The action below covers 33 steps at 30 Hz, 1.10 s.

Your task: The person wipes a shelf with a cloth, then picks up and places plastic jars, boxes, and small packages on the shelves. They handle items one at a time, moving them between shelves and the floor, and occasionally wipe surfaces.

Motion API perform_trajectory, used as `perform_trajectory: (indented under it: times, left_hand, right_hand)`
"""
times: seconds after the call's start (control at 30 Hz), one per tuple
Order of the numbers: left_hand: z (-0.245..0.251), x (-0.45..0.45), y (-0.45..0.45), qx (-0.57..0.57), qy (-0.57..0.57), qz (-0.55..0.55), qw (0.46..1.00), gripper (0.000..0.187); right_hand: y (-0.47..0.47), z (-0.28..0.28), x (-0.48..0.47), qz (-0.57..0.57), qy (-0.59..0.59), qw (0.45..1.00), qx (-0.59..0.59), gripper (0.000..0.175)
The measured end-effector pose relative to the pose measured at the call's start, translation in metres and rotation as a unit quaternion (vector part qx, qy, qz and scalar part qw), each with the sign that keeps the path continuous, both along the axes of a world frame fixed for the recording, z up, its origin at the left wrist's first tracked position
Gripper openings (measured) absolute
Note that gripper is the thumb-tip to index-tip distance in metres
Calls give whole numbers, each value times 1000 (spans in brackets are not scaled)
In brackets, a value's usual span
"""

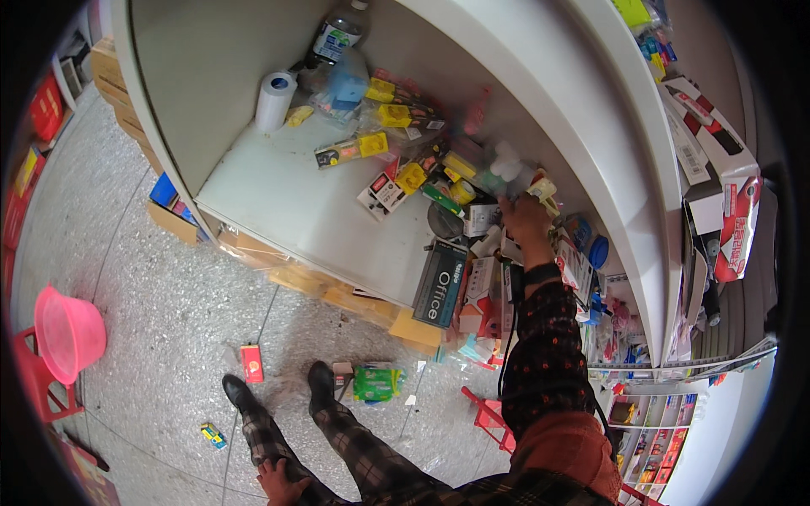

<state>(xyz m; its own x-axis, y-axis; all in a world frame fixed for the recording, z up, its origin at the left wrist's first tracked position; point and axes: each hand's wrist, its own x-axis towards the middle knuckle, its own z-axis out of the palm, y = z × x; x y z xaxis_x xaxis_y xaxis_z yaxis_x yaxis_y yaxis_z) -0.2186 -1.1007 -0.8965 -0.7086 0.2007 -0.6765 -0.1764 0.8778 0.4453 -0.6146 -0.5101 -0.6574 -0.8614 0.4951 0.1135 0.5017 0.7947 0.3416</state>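
Observation:
My right hand point(528, 221) reaches deep among the goods on a white shelf point(278, 202). Its fingers are at a pale yellow plastic item point(543, 191) and some cloudy plastic wrapping point(506, 163); whether they grip either one cannot be made out. Close by lie a small white box point(482, 219), a green box point(443, 199) and a roll of yellow tape point(463, 191). A dark box marked Office point(441, 283) stands at the shelf's front edge. Down on my plaid-trousered knee rests my left hand point(280, 483), fingers apart and holding nothing.
On the shelf are a white roll point(276, 101), a bottle point(337, 35) and yellow-black boxes point(352, 150). On the floor lie a red box point(252, 364), a green packet point(378, 383) and a small yellow-blue box point(214, 436). A pink basin point(69, 333) sits on a red stool point(39, 395).

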Motion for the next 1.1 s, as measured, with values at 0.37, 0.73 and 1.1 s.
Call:
perform_trajectory:
  times: [0.37, 0.73, 1.1]
  left_hand:
    - [8, -14, 0, -14, -22, 22, 999, 81]
    - [0, -10, -5, 2, -30, 37, 999, 81]
    - [6, -24, -7, -5, -14, 32, 999, 80]
  right_hand:
    - [-108, -142, -103, -184, 314, 548, -753, 38]
    - [-123, -83, -16, -108, 300, 541, -778, 36]
    - [17, 22, 62, -125, 421, 668, -601, 39]
